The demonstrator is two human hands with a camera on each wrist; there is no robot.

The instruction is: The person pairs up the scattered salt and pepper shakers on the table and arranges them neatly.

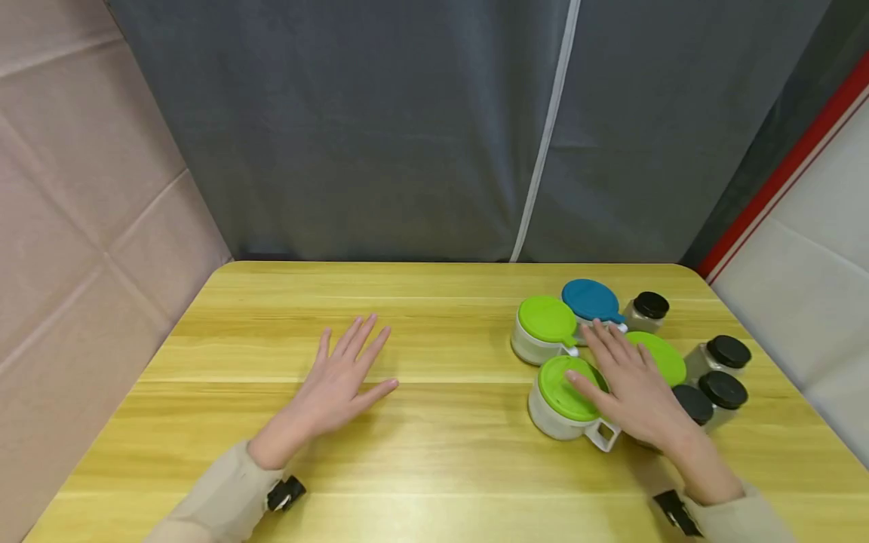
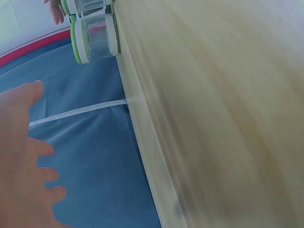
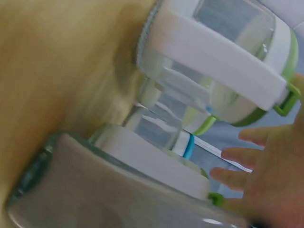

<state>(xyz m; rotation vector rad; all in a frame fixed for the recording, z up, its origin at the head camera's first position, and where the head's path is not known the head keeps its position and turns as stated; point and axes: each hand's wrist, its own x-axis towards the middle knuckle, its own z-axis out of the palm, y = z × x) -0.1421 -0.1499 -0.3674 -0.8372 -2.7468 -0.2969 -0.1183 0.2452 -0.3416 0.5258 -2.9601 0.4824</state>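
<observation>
My left hand hovers over the left half of the wooden table, fingers spread and nothing in it. Over on the right, my right hand is held above a group of lidded seasoning jars, its fingers straight and spread. Its thumb overlaps the green lid of the front jar, whose white handle points toward me. Behind that stands another green-lidded jar, beside a blue-lidded jar. A third green lid is partly hidden by my right hand. In the right wrist view, a handled clear jar stands near the fingers.
Several glass jars with black lids stand at the right, one at the back and others grouped nearer, including one jar by the table's right side. A grey curtain hangs behind the wooden table. Pale fabric walls flank both sides.
</observation>
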